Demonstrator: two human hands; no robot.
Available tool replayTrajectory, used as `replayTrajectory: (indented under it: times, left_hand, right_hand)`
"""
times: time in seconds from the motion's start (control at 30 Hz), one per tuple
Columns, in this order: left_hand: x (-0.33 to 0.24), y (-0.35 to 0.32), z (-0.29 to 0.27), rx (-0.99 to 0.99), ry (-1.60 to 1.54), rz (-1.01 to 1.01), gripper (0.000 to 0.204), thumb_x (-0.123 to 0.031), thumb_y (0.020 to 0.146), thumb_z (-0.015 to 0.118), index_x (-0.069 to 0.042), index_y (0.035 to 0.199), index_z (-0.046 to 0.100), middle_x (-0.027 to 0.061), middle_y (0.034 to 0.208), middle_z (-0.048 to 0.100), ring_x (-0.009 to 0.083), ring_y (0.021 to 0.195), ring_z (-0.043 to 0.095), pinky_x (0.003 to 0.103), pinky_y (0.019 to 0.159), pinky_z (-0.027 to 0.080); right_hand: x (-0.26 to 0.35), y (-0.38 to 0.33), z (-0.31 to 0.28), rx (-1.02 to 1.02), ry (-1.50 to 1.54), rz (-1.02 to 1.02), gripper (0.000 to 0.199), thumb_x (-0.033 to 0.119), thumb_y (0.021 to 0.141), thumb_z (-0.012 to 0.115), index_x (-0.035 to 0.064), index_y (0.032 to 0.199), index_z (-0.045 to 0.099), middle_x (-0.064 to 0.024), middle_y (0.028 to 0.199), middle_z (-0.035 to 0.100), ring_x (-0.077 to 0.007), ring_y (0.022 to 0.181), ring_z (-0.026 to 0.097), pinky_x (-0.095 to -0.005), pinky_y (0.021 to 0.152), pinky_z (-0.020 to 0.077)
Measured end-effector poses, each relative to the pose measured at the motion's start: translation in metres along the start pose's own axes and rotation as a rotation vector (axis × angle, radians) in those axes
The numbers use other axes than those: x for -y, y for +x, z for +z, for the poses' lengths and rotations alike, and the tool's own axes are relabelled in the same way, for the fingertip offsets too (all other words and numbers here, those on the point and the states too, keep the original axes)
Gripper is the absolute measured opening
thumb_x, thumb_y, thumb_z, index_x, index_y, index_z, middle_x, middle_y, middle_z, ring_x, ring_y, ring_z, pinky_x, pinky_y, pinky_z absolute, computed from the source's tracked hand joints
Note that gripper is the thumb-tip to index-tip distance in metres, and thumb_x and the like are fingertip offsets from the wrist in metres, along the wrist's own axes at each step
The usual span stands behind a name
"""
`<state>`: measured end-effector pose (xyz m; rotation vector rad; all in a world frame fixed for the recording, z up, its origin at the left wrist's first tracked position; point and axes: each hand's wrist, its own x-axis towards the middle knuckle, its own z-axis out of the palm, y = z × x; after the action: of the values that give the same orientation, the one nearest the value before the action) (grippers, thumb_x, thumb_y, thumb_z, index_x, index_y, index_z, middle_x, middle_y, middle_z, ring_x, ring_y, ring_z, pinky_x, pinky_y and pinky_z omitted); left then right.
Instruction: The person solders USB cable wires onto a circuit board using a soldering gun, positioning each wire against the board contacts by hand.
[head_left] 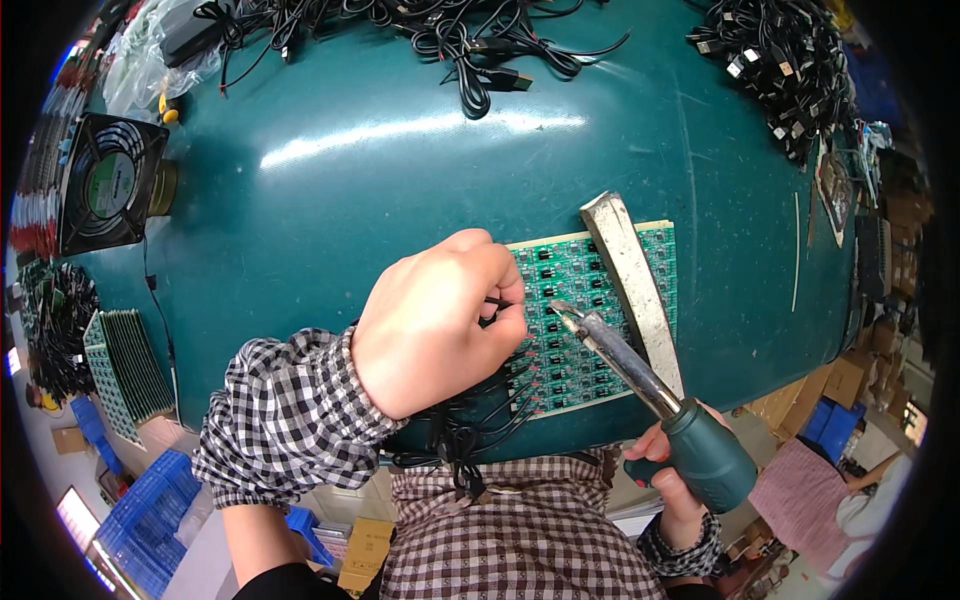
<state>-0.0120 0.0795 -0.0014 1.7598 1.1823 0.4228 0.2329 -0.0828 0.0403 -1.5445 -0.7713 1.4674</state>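
My left hand (440, 315) pinches a thin black cable (492, 305) at the left edge of a green circuit board panel (570, 390). The very end of the cable is hidden behind my fingers. In my right hand (672, 480) is a soldering iron (655, 400) with a dark green handle, its tip over the panel near my left fingertips. A worn metal bar (632, 285) lies across the panel's right part. Several black cables (465, 430) run from the panel's lower left edge toward my lap, with reddish wire ends at the board.
A black fan (112, 185) stands at the left, above a stack of circuit panels (130, 370). Bundles of black cables (475, 50) lie along the far edge, and a big heap of USB cables (780, 70) sits far right. Blue crates (150, 520) are below the table at left.
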Motion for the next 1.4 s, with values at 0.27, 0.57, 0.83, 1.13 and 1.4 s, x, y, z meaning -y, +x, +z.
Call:
replayTrajectory:
  times: [0.27, 0.57, 0.83, 1.13, 1.4]
  left_hand:
    - [0.001, 0.000, 0.002, -0.005, -0.002, 0.005, 0.008, -0.002, 0.073, 0.066, -0.002, 0.078, 0.060, 0.0065, 0.076, 0.054, 0.0153, 0.062, 0.055, 0.027, 0.058, 0.047]
    - [0.001, 0.001, 0.002, -0.003, 0.002, -0.011, 0.009, -0.001, 0.073, 0.067, -0.002, 0.078, 0.060, 0.0055, 0.077, 0.053, 0.0130, 0.062, 0.054, 0.025, 0.057, 0.047]
    - [-0.001, -0.001, 0.002, -0.021, -0.003, -0.002, 0.009, -0.001, 0.072, 0.066, -0.002, 0.078, 0.060, 0.0056, 0.076, 0.053, 0.0128, 0.061, 0.053, 0.025, 0.057, 0.046]
    - [0.001, -0.001, 0.001, -0.008, 0.010, -0.006, 0.009, -0.001, 0.071, 0.066, -0.003, 0.078, 0.060, 0.0057, 0.075, 0.053, 0.0143, 0.061, 0.053, 0.026, 0.056, 0.046]
    - [-0.002, 0.000, 0.001, -0.020, 0.016, -0.015, 0.009, -0.001, 0.071, 0.066, -0.002, 0.077, 0.059, 0.0060, 0.075, 0.054, 0.0147, 0.062, 0.054, 0.027, 0.057, 0.047]
  right_hand:
    - [-0.009, 0.000, 0.001, -0.006, 0.036, -0.029, 0.071, 0.014, 0.070, 0.087, -0.0077, 0.125, 0.047, -0.0141, 0.094, 0.066, -0.0207, 0.084, 0.068, -0.0358, 0.080, 0.0577]
    - [-0.007, 0.002, -0.003, 0.051, -0.074, 0.051, 0.070, 0.011, 0.071, 0.085, -0.0087, 0.126, 0.046, -0.0165, 0.102, 0.066, -0.0220, 0.089, 0.069, -0.0354, 0.078, 0.0589]
    - [-0.014, 0.002, -0.001, 0.043, -0.033, -0.041, 0.070, 0.008, 0.071, 0.085, -0.0092, 0.126, 0.046, -0.0187, 0.107, 0.064, -0.0231, 0.090, 0.069, -0.0357, 0.080, 0.0588]
    - [-0.014, 0.002, 0.001, 0.052, -0.053, -0.016, 0.068, 0.007, 0.071, 0.085, -0.0096, 0.125, 0.048, -0.0188, 0.108, 0.064, -0.0225, 0.092, 0.069, -0.0355, 0.080, 0.0593]
    - [-0.020, 0.006, -0.004, 0.040, 0.049, -0.094, 0.067, 0.010, 0.073, 0.084, -0.0095, 0.126, 0.047, -0.0161, 0.097, 0.064, -0.0199, 0.083, 0.067, -0.0390, 0.079, 0.0597]
